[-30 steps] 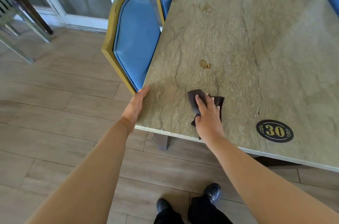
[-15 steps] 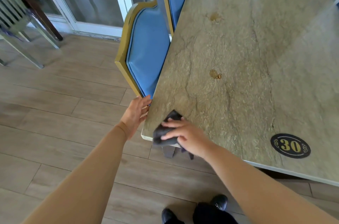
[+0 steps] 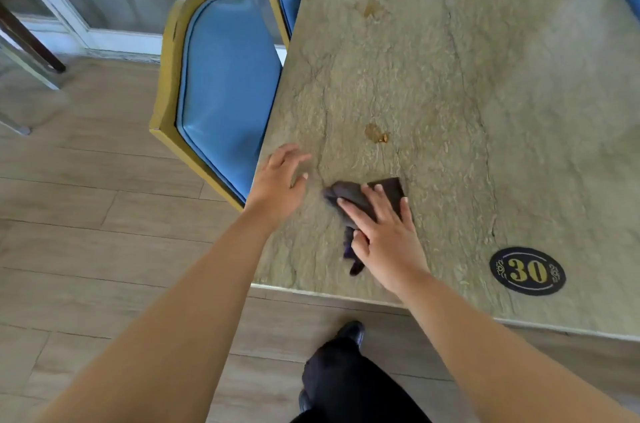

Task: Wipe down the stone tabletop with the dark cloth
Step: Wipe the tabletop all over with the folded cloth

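While the crumpled dark cloth (image 3: 363, 196) is pressed flat onto the mottled grey-green stone tabletop (image 3: 450, 93) near its front left corner, the right hand (image 3: 384, 235) is laid over it, grip wide. The left hand (image 3: 280, 180) is spread loosely beside it, grip wide, holding nothing.

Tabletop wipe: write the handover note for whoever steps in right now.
Right hand: flat on the dark cloth, pressing it to the stone tabletop near the front left corner.
Left hand: open, resting at the table's left edge beside the blue chair.
Done: cannot tell what has been wiped.
Left: two brownish stains, the near one just beyond the cloth, the far one further up; area around the number 30 plaque.
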